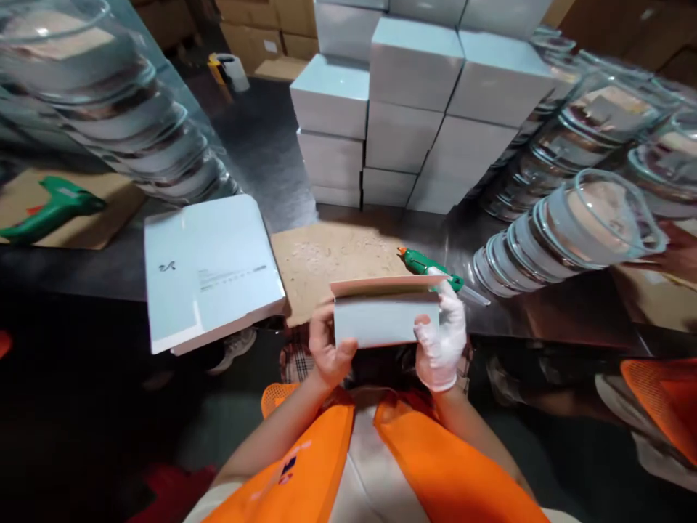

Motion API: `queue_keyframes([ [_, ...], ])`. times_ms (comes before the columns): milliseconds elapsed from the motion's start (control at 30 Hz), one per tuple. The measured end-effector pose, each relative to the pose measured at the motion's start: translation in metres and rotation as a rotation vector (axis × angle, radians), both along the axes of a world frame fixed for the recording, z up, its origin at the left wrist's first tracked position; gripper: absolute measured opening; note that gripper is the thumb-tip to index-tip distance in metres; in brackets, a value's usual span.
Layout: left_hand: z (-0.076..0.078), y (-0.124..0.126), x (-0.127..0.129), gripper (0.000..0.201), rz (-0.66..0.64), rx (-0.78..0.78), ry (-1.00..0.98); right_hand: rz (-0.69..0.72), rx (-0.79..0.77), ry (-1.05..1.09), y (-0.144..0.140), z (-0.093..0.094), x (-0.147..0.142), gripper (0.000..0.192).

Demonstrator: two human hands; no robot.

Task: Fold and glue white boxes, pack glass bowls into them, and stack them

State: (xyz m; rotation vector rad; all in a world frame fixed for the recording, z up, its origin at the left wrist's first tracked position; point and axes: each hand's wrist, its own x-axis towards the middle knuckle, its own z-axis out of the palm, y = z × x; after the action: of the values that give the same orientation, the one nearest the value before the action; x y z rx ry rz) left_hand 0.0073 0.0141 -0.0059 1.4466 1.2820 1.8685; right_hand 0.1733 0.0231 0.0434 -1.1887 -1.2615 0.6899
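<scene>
A small white cardboard box (381, 319) with a raised pinkish-brown flap is held between both hands, close to my body at the table's front edge. Bare fingers of my left hand (329, 345) close on its left end, thumb at the lower corner. My right hand (441, 338), in a white glove, grips the right end with its thumb on the front face. Just beyond the glove lies a green glue gun (425, 263) with an orange tip and a clear glue stick at its rear. A piece of brown cardboard (337, 254) lies beneath them on the table.
A stack of flat white printed sheets (212, 269) overhangs the front edge at left. White boxes (408, 109) are piled behind. Stacked clear containers (560, 225) stand at right, more (120, 109) at left. Another green glue gun (54, 207) lies far left. A person's hand (672, 250) shows at right.
</scene>
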Motion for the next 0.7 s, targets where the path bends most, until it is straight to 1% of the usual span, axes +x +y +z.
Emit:
queue_keyframes([
  [33, 0.002, 0.0, 0.001, 0.06, 0.027, 0.032, -0.042, -0.042, 0.016, 0.058, 0.002, 0.007, -0.006, 0.048],
  [100, 0.003, 0.002, -0.005, 0.06, 0.029, 0.128, -0.037, -0.07, 0.011, 0.133, 0.005, 0.019, -0.013, 0.057],
  [167, 0.0, 0.006, -0.02, 0.049, -0.044, 0.229, 0.097, -0.008, -0.037, 0.13, 0.006, 0.025, -0.008, 0.062],
  [200, -0.002, 0.008, -0.03, 0.05, -0.093, 0.269, 0.186, 0.035, -0.071, 0.106, 0.006, 0.026, -0.001, 0.06],
  [233, -0.005, 0.01, -0.039, 0.056, -0.134, 0.293, 0.267, 0.068, -0.108, 0.068, 0.005, 0.024, 0.009, 0.054],
  [267, -0.007, 0.013, -0.046, 0.063, -0.148, 0.309, 0.317, 0.075, -0.146, 0.013, 0.005, 0.021, 0.022, 0.046],
  [300, -0.009, 0.015, -0.052, 0.069, -0.148, 0.312, 0.34, 0.041, -0.184, -0.069, 0.004, 0.017, 0.035, 0.041],
  [367, -0.012, 0.019, -0.054, 0.074, -0.154, 0.308, 0.353, -0.112, -0.303, -0.318, 0.006, 0.008, 0.057, 0.049],
  [433, -0.011, 0.022, -0.046, 0.066, -0.156, 0.34, 0.328, -0.257, -0.512, -0.587, 0.013, 0.001, 0.068, 0.052],
  [467, -0.011, 0.023, -0.041, 0.06, -0.152, 0.365, 0.314, -0.292, -0.631, -0.681, 0.018, -0.001, 0.069, 0.05],
  [500, -0.009, 0.024, -0.036, 0.053, -0.144, 0.386, 0.303, -0.305, -0.736, -0.711, 0.024, -0.003, 0.068, 0.05],
  [533, -0.008, 0.024, -0.032, 0.047, -0.132, 0.401, 0.297, -0.306, -0.809, -0.684, 0.031, -0.003, 0.066, 0.051],
  [567, -0.007, 0.022, -0.029, 0.042, -0.119, 0.408, 0.294, -0.307, -0.845, -0.623, 0.038, -0.004, 0.065, 0.051],
  [633, -0.003, 0.016, -0.032, 0.038, -0.074, 0.42, 0.285, -0.295, -0.841, -0.464, 0.049, -0.005, 0.067, 0.043],
  [700, 0.0, 0.006, -0.041, 0.039, 0.025, 0.365, 0.244, -0.258, -0.806, -0.33, 0.053, -0.007, 0.073, 0.028],
])
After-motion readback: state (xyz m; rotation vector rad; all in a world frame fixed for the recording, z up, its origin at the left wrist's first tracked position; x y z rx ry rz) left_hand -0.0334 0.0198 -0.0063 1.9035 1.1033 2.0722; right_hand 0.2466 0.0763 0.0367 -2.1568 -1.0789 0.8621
